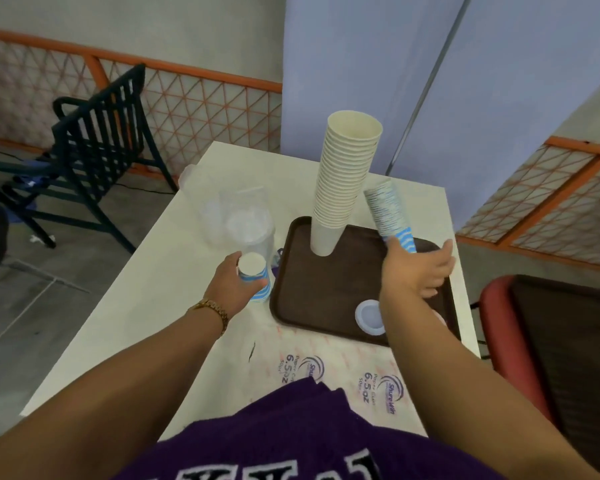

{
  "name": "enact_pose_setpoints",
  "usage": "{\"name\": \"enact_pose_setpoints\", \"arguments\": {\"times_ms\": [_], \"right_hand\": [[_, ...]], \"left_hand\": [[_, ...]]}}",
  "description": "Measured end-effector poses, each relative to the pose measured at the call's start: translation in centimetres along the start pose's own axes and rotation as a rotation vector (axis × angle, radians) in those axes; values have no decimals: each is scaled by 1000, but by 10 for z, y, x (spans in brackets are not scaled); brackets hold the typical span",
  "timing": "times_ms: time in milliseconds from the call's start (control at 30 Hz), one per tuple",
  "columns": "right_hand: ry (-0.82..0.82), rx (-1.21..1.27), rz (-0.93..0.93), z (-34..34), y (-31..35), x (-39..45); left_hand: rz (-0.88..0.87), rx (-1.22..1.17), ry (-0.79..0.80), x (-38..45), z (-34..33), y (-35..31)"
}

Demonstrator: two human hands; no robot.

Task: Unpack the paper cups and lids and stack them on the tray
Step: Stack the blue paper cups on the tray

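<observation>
At far left a dark slatted chair (97, 133) stands on the floor beside the pale table (174, 306). On the table, a clear plastic sleeve of lids (241, 220) is hazy and hard to make out. Just in front of it the left hand (234, 289) curls its fingers round a blue-and-white striped paper cup (255, 277), held beside the left rim of the brown tray (326, 292). Flat wrapper film (343, 370) lies near the table's front edge, printed "Paper Cups 6.5 oz" and "ShureWin"; the shirt hides part of it. A tall stack of plain cream cups (347, 181) stands upright on the tray. A white lid (369, 317) lies on the tray, partly behind the forearm. The right hand (421, 268) grips the base of a tilted striped cup stack (390, 216) over the tray, outer fingers loosely spread. A red chair (520, 341) is cut off at right.
</observation>
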State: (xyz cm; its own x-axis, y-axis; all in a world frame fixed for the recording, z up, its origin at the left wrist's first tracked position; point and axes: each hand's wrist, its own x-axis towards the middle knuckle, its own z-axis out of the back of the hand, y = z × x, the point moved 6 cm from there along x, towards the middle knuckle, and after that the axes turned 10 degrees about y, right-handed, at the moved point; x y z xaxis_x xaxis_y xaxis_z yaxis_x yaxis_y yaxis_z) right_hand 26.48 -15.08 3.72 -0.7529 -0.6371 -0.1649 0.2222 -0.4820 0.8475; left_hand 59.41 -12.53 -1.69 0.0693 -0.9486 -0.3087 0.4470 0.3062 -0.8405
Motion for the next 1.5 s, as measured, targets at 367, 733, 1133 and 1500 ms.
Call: {"name": "enact_pose_setpoints", "arguments": {"times_ms": [367,733,1133,1500], "right_hand": [[237,-496,172,-19,0,61],[790,-695,188,-122,-9,87],[545,-82,35,-88,-43,121],[428,237,19,-32,-49,134]], "left_hand": [[33,23,65,3,4,32],[55,-38,-1,4,-10,47],[98,-39,-70,11,-20,50],[115,-66,-128,18,-23,42]]}}
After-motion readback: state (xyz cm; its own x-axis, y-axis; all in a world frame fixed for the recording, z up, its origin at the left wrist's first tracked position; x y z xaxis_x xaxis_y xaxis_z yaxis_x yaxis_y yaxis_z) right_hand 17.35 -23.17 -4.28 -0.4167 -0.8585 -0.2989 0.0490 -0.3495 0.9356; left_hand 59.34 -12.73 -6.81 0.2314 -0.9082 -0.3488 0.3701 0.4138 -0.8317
